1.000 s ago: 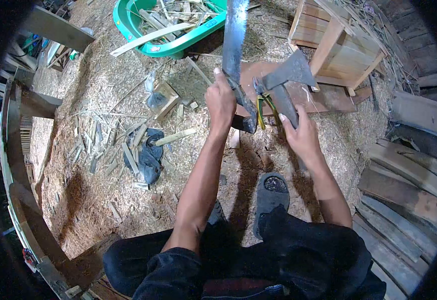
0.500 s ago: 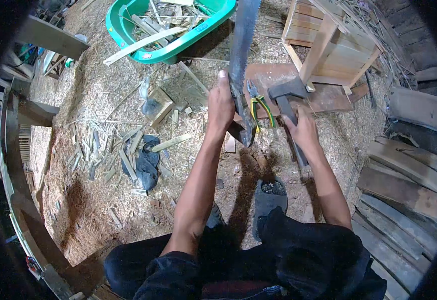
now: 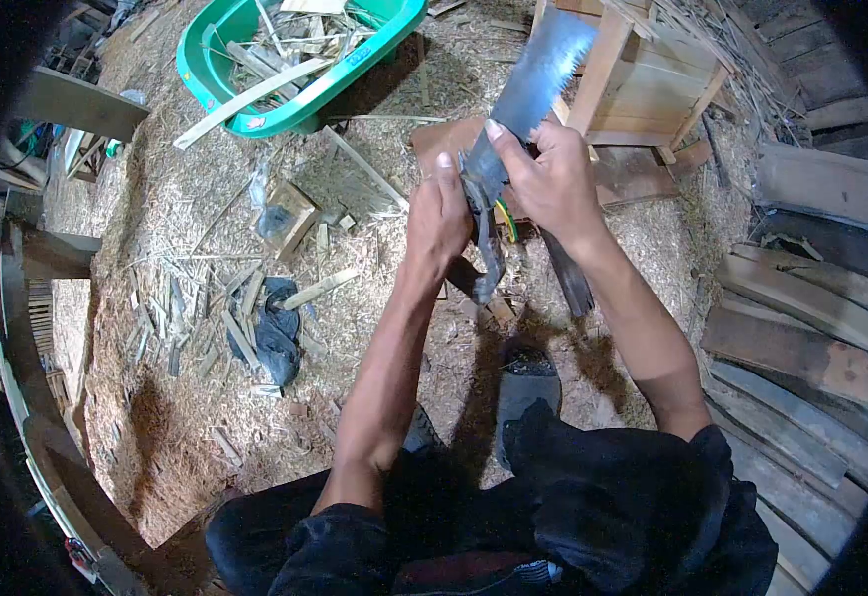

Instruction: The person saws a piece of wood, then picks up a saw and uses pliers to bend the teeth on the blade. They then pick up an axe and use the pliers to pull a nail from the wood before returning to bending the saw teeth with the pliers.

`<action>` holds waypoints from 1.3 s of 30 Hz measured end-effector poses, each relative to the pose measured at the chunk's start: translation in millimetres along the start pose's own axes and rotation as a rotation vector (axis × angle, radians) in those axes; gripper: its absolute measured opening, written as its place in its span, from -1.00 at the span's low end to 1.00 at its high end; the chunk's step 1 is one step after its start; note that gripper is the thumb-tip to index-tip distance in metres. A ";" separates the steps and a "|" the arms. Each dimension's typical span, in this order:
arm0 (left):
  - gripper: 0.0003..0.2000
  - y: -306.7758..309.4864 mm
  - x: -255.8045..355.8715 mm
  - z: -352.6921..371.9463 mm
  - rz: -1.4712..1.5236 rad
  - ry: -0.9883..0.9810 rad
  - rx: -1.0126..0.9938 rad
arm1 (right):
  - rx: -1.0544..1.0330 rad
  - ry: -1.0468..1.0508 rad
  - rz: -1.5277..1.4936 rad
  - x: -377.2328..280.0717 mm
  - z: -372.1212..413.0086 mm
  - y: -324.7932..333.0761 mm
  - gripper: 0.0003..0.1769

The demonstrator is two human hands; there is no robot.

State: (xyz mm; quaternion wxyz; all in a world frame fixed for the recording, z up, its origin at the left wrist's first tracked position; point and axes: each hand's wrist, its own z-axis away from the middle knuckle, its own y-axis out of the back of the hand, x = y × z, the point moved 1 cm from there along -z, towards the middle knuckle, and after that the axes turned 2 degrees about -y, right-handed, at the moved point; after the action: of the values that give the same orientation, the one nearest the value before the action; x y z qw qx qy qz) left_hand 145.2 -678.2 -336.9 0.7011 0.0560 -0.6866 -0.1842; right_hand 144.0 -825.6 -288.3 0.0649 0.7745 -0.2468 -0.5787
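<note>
A handsaw (image 3: pixel 541 72) slants up and away, its toothed edge on the right. My left hand (image 3: pixel 439 219) is closed round its dark handle (image 3: pixel 494 260). My right hand (image 3: pixel 550 184) pinches the blade just above the handle, thumb on the near face and fingers partly hidden. Below the right hand shows the dark handle of a hatchet-like tool (image 3: pixel 569 278); its head is hidden. Yellow-and-green pliers (image 3: pixel 506 221) lie between the hands, mostly covered. Under these tools is a reddish-brown board (image 3: pixel 439 141).
A green tub (image 3: pixel 194 70) holds wood scraps. A wooden crate-like piece (image 3: pixel 652 89) stands at the far right, with stacked planks (image 3: pixel 801 298) nearer. A small wooden box (image 3: pixel 295 219) and a dark cloth or bag (image 3: pixel 277 333) lie left on shavings-covered ground.
My right hand has let go of the hatchet-like tool and moved up onto the saw blade. The saw has turned, its blade tilting right with the flat face showing. The view has shifted slightly.
</note>
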 end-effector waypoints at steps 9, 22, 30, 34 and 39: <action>-0.25 0.2 4.2 -2.1 -0.071 -0.066 -0.052 | 0.016 -0.048 -0.091 -0.2 3.6 3.4 -0.65; -0.28 7.1 2.7 -0.6 0.005 -0.115 -0.100 | -0.044 -0.099 -0.042 -15.7 5.1 4.5 -0.62; -0.38 6.8 3.2 -2.0 -0.062 -0.183 -0.069 | -0.004 -0.093 -0.031 -9.3 10.3 4.2 -0.64; -0.40 5.8 1.4 -1.3 -0.092 -0.196 -0.092 | -0.004 -0.068 -0.019 -6.6 13.5 5.6 -0.64; -0.32 6.1 -6.6 -5.2 -0.103 -0.177 -0.122 | -0.026 -0.111 -0.068 -4.2 13.4 4.6 -0.63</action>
State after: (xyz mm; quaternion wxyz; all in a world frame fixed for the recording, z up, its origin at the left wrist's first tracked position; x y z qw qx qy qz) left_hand 151.5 -671.3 -341.3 0.6294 0.0321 -0.7295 -0.2657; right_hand 129.2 -825.1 -287.2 0.0415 0.7484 -0.2161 -0.6257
